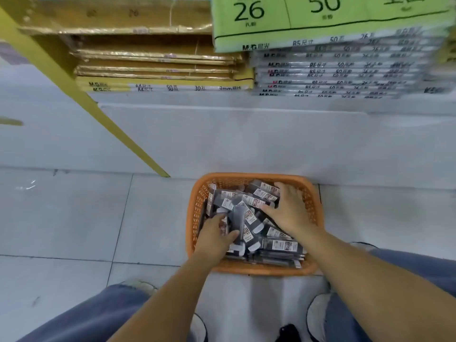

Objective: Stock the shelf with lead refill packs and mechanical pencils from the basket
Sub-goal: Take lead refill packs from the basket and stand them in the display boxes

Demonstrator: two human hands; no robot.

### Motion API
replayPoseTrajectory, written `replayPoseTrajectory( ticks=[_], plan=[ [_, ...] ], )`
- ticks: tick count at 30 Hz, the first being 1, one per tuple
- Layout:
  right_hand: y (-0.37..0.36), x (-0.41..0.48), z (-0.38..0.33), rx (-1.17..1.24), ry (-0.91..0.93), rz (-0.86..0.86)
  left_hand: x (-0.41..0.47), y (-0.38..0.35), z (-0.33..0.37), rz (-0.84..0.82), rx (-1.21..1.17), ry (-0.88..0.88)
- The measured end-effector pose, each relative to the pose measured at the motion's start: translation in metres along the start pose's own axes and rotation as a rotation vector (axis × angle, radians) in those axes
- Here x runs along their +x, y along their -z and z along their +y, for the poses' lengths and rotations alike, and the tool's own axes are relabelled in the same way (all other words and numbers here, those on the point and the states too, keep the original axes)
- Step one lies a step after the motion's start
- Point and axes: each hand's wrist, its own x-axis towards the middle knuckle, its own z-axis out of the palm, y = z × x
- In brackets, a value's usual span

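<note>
Head view looks down on an orange basket [193, 218] standing on the tiled floor [74, 218] just in front of the white base panel [222, 139] of the shelf, with the person's knees [98, 314] near on either side. The basket is heaped with small dark packs [249, 218] with white labels, lying crossed over one another at every angle; whether each holds leads or a pencil is too small to tell. The right hand [288, 211] lies spread wide on the far right of the heap, fingers straight and pressing on the top packs. The left hand [216, 233] is in at the near left with its thumb across one pack and fingers reaching over others; I cannot tell whether it has closed on any. These packs look light, slim and stiff, probably in smooth plastic sleeves that slide on each other, so a loose handful would likely spill; taking several aligned side by side and pinching across their flat faces near the middle seems safest. Beyond the panel, the low shelf already carries flat yellow paper packs [160, 82] on the left and a tall stack of loose-leaf refills [333, 70] on the right, topped by a green one [320, 21], which leaves no free spot in view. A slanting yellow post [111, 119] stands to the left, well apart from the basket
</note>
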Motion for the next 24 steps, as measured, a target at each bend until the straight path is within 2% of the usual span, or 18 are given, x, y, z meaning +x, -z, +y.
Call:
replayPoseTrajectory(
  ticks=[6,14,17,20,24],
  plan=[
    [-0.021,0.015,0.006,-0.15,0.051,-0.004,0.017,-0.015,0.003,0.094,0.018,0.048],
    [-0.023,0.004,0.017,-0.069,0.054,0.005,0.025,-0.028,0.005,0.161,-0.043,0.078],
    [-0.026,-0.009,0.019,0.044,0.048,0.036,0.023,-0.029,0.006,0.153,-0.202,0.087],
    [-0.03,-0.018,0.019,0.14,-0.014,-0.071,0.019,-0.026,0.005,0.126,-0.406,0.108],
    [-0.033,-0.027,0.015,0.256,-0.053,-0.099,0.019,-0.018,-0.001,0.128,-0.539,0.133]
  ],
)
